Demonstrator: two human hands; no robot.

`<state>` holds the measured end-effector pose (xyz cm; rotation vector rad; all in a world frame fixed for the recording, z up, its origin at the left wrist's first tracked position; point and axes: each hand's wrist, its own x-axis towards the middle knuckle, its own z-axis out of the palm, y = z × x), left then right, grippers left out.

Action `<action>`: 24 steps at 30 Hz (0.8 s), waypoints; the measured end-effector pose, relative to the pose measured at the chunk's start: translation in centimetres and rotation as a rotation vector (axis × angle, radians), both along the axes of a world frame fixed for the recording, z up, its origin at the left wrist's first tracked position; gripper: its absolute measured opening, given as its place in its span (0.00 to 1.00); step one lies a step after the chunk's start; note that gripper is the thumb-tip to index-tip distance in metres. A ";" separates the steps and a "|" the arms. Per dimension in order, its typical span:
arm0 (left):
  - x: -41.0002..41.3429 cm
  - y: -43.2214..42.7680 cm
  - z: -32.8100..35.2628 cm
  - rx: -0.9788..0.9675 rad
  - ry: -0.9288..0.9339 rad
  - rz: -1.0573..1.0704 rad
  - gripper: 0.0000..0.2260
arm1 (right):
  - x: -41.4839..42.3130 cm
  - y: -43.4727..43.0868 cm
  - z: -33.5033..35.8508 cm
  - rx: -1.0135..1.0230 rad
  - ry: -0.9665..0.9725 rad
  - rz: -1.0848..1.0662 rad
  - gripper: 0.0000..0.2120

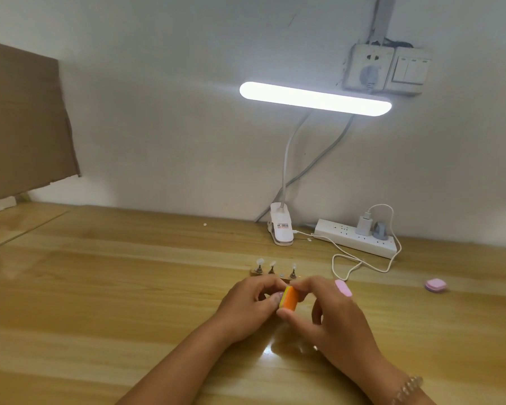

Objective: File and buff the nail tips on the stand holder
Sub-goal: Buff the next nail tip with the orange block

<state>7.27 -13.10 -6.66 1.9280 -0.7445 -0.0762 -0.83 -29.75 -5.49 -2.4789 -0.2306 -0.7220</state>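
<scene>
Head view: hands meet mid-frame over wooden counter [123,290].
Right hand [335,315]: fingers [308,283] pinch orange-and-yellow buffer block [290,299].
Left hand [250,301]: fingers curled beside it; grasp unclear.

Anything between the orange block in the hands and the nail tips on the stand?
Nothing visible. The orange buffer block, held between the left hand and right hand, sits just in front of the stand holder, whose nail tips rise right behind the fingers. The pink file lies off to the right, outside that path.
</scene>
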 end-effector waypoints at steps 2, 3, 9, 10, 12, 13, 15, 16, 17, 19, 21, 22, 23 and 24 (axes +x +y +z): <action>0.1 0.0 -0.1 0.011 -0.014 0.014 0.07 | 0.6 -0.7 0.0 0.104 0.010 -0.067 0.17; 0.1 0.0 -0.1 0.016 -0.017 0.019 0.07 | 0.7 -0.9 0.0 0.118 0.001 -0.082 0.18; 0.3 -0.1 -0.3 0.020 -0.017 0.021 0.06 | 0.6 -0.6 -0.3 0.145 0.006 -0.010 0.19; 0.3 -0.1 -0.4 0.022 -0.025 0.026 0.06 | 0.9 -0.9 -0.2 0.175 0.011 -0.035 0.20; 0.3 0.0 -0.4 0.014 -0.019 0.025 0.06 | 0.9 -0.9 -0.2 0.134 -0.002 -0.040 0.21; 0.2 0.0 -0.3 0.014 -0.011 0.018 0.07 | 0.7 -0.7 -0.2 0.092 -0.010 -0.015 0.20; 0.1 0.0 -0.2 0.030 -0.008 0.016 0.08 | 0.4 -0.2 -0.3 0.068 -0.001 0.045 0.19; 0.1 0.0 -0.2 0.040 -0.017 0.022 0.08 | 0.6 -0.2 -0.2 0.103 0.003 0.047 0.19; 0.0 -0.1 -0.2 0.045 -0.024 0.030 0.06 | 0.9 -0.5 -0.1 0.143 0.000 0.026 0.19; 0.0 -0.2 -0.3 0.033 -0.024 0.037 0.04 | 1.2 -0.9 -0.1 0.168 -0.022 -0.028 0.21; 0.0 -0.1 -0.2 0.007 0.004 0.033 0.05 | 0.9 -0.6 -0.2 0.111 -0.024 -0.016 0.21; 0.0 -0.1 -0.2 0.001 0.012 0.032 0.05 | 0.6 -0.4 -0.3 0.085 -0.020 0.001 0.21; 0.1 0.0 -0.2 -0.002 0.012 0.032 0.05 | 0.6 -0.3 -0.4 0.081 -0.013 0.012 0.21; 0.0 -0.1 -0.2 -0.006 0.014 0.034 0.05 | 0.7 -0.5 -0.4 0.106 -0.008 0.003 0.20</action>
